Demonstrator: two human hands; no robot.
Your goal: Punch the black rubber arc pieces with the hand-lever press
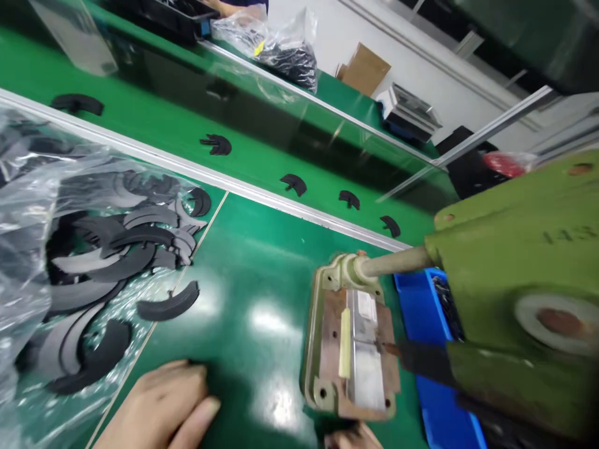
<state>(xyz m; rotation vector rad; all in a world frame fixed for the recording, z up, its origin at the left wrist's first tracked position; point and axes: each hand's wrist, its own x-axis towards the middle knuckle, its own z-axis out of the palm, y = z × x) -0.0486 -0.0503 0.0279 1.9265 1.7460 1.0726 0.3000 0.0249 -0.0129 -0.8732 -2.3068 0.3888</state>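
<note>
My left hand (161, 408) is over the green table at the lower left, its fingers curled and the thumb alongside. Whatever it holds, if anything, is hidden. Above it lies a single black curved plastic piece (169, 303), apart from the hand. To its left, many more grey and black curved pieces (138, 240) lie heaped on clear plastic wrap. At the bottom edge, only part of my right hand (354, 438) shows, fingers bent, close to the front of a green hand press's base (322, 399). A metal block with a yellow strip (345, 343) sits on that base.
The press body (524, 249) fills the right side, with a blue bin (414, 312) behind its base. A metal rail (281, 202) borders a green belt carrying several black pieces (293, 184). Beyond stand a bagged heap (292, 59), a cardboard box (365, 68) and part of another person.
</note>
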